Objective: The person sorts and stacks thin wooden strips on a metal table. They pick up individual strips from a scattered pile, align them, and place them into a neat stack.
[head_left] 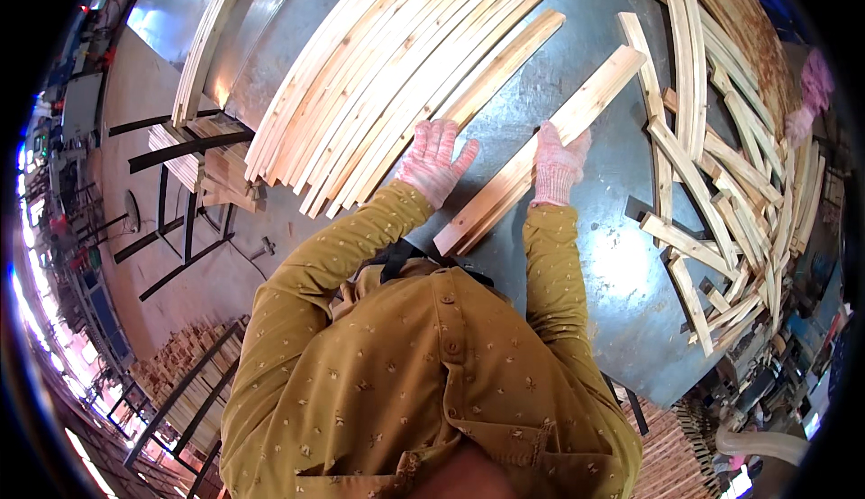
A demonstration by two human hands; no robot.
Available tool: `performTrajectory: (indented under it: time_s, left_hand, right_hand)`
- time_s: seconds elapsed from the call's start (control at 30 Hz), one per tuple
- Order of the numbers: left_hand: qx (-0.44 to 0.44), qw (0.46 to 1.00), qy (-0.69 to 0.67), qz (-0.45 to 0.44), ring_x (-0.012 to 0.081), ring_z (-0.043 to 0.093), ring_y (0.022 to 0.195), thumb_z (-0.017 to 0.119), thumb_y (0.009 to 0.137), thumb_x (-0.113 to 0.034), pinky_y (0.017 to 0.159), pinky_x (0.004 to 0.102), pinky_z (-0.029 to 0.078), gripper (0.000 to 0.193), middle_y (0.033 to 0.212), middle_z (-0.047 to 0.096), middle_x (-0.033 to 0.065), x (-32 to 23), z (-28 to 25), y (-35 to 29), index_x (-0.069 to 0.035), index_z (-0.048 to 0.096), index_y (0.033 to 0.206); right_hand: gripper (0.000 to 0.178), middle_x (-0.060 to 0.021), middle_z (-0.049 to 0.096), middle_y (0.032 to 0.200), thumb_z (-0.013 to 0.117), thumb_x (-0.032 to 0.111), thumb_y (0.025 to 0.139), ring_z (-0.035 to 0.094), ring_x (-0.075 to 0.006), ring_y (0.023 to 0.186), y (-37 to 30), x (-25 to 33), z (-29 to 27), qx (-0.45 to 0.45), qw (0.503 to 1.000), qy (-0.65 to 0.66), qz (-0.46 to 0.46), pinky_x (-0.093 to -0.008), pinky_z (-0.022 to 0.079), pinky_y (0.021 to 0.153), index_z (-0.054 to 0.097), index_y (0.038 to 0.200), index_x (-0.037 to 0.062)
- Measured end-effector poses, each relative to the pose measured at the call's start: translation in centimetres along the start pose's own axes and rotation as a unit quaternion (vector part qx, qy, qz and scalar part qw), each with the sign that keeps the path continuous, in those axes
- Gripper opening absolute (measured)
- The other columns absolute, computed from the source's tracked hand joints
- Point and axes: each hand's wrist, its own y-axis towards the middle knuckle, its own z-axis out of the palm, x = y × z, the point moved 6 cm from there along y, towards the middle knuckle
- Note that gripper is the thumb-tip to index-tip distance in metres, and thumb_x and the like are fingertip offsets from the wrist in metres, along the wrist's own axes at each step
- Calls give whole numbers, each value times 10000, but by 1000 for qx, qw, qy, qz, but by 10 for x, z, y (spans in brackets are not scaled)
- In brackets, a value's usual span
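Note:
Pale wooden strips [387, 85] lie side by side in a broad row on the metal table. At the near right edge of that row rests my left hand [434, 164], in a pinkish-white knit glove, fingers spread and nothing grasped. Apart from the row, a wooden strip [577, 107] lies slanting across the middle of the table, with a second one partly hidden along its lower edge. My right hand [559, 166], gloved alike, grips its right long side, thumb on the upper face and the other fingers partly hidden.
A jumbled heap of wooden strips [694, 166] covers the table's right side. Long strips [209, 40] lie at the far left. Left of the table stands a black metal frame [185, 152] by stacked wood. Another person's pink-gloved hand [800, 125] is at the far right.

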Motion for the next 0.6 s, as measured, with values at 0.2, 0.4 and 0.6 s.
performTrajectory:
  time_s: [0.2, 0.4, 0.6]
  left_hand:
    - [-174, 941, -256, -139, 345, 606, 1170, 554, 878, -26, 903, 494, 532, 674, 1408, 487, 259, 78, -63, -47, -122, 341, 1511]
    - [-69, 808, -433, -394, 285, 551, 1240, 568, 816, 37, 1045, 304, 439, 694, 1389, 539, 190, 293, -50, -82, -59, 404, 1483]
    - [5, 822, -204, -531, 333, 570, 1229, 628, 860, -102, 1034, 403, 467, 658, 1337, 594, 148, 475, -24, -107, -227, 411, 1468]
  right_hand:
    - [770, -281, 538, 1346, 682, 389, 874, 536, -406, 1244, -16, 41, 59, 11, 976, -201, -78, -422, 407, 1089, 396, 1423, -69]
    - [721, -285, 474, 1423, 432, 528, 974, 439, -423, 1335, -41, 94, 130, 55, 982, -139, -118, -432, 348, 1121, 428, 1395, -57]
    - [541, -240, 521, 1402, 444, 362, 1041, 508, -387, 1263, -63, 85, 119, 105, 970, -63, -212, -393, 403, 1070, 465, 1409, -34]
